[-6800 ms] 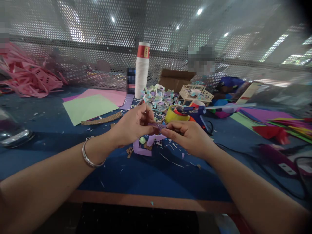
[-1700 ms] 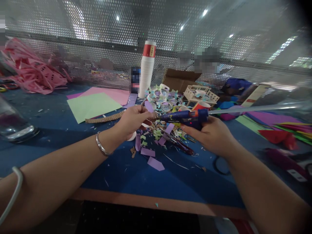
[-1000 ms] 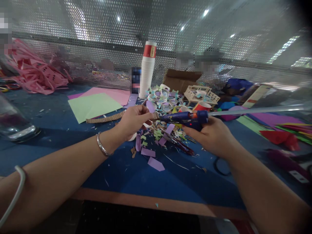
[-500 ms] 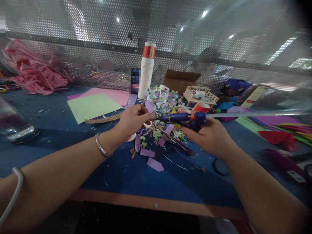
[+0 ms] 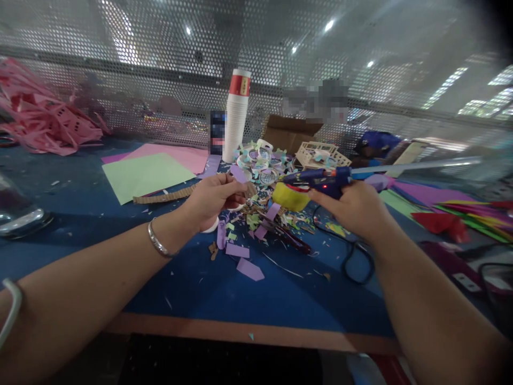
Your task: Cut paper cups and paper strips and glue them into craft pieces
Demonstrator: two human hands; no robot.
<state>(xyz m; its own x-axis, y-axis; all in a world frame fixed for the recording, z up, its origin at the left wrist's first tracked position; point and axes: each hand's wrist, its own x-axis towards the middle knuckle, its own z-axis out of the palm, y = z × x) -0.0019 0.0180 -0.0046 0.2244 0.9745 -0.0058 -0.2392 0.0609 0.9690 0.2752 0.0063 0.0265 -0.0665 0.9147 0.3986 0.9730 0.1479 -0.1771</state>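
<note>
My left hand [image 5: 210, 199] is closed in a pinch on a small purple paper piece [image 5: 239, 174], held above a heap of paper scraps [image 5: 260, 219]. My right hand [image 5: 355, 206] grips a blue glue gun [image 5: 320, 178] with a long clear glue stick [image 5: 417, 167] jutting out to the right. The gun's nozzle points left, a short way from the purple piece. A yellow tape roll [image 5: 289, 197] lies just below the nozzle.
A blue mat [image 5: 224, 289] covers the table. Green and pink sheets [image 5: 146, 174] lie at the left, a cup stack [image 5: 235, 115] and a small wooden model [image 5: 318, 155] at the back, coloured paper [image 5: 452, 206] at the right, and a black cord [image 5: 355, 262] under my right wrist.
My right hand has drawn the glue gun to the right, away from the purple piece, which the nozzle had been touching. My left hand has sunk slightly and keeps its pinch.
</note>
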